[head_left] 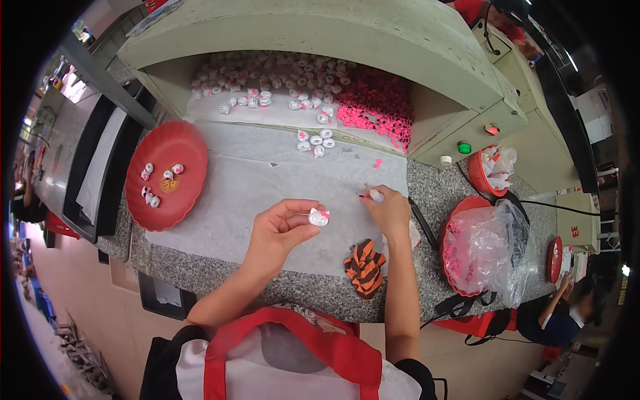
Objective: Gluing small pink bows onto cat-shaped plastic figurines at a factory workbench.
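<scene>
A small white cat-head figurine with a pink bow (pixel 319 217) is pinched between the thumb and fingers of my left hand (pixel 283 230), its face turned up. My right hand (pixel 390 212) is closed around a small white object (pixel 377 196) whose kind I cannot make out. A dark pink bit (pixel 362 197) shows at those fingertips. Both hands are above white paper (pixel 247 180) spread over the bench. Beyond them sits a small group of white cat heads (pixel 319 152), and a loose pink bow (pixel 377 163) lies to its right.
A pale green metal housing (pixel 320 30) shelters many cat heads (pixel 267 70) and a pile of pink bows (pixel 373 113). At left stands a red scalloped plate (pixel 137 200) with several heads. Right are a plastic bag (pixel 490 243) and red basket (pixel 472 172). A striped scrunchie (pixel 365 268) lies near me.
</scene>
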The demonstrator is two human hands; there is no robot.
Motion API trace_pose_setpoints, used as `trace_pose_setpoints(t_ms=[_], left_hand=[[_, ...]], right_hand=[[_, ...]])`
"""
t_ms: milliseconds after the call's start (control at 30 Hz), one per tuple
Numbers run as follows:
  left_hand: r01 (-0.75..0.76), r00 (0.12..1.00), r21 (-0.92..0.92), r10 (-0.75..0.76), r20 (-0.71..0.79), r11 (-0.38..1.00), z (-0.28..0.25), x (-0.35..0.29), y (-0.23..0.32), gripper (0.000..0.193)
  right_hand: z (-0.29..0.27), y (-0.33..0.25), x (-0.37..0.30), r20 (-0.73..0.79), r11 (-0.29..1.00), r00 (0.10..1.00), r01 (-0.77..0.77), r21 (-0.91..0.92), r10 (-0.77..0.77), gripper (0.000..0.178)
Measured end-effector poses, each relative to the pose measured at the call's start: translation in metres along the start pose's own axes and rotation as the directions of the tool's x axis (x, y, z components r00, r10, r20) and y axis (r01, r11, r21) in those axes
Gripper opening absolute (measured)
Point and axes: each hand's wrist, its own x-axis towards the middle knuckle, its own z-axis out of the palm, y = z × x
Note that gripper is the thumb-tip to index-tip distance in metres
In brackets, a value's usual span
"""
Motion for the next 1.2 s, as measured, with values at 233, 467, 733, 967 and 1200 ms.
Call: trace_pose_setpoints(t_ms=[233,467,733,967,1200], left_hand=[[0.016,0.998,0.037,-0.014,-0.057,0.999,-0.005,0.002,-0.001,0.032],[-0.033,0.998,0.097,0.037,-0.045,0.995,0.005,0.003,0.001,0.03],[-0.148,0.989,0.025,0.148,0.025,0.989,0.016,-0.004,0.005,0.029],[-0.173,0.979,0.029,0.168,0.114,0.985,0.009,-0.005,0.011,0.028],[-0.29,0.954,0.139,0.274,0.122,0.947,0.016,-0.007,0.011,0.025]], right_hand=[[0.001,0.013,-0.011,0.093,0.98,0.989,-0.128,0.151,0.115,0.022],[-0.036,-0.051,-0.05,0.211,0.668,0.97,-0.236,0.706,0.12,0.009],[-0.04,-0.093,-0.07,0.202,0.66,0.979,-0.159,0.734,0.011,0.011],[-0.034,-0.085,-0.072,0.137,0.687,0.99,-0.091,0.721,-0.013,0.016],[-0.034,-0.088,-0.073,0.142,0.619,0.987,-0.066,0.782,-0.074,0.019]])
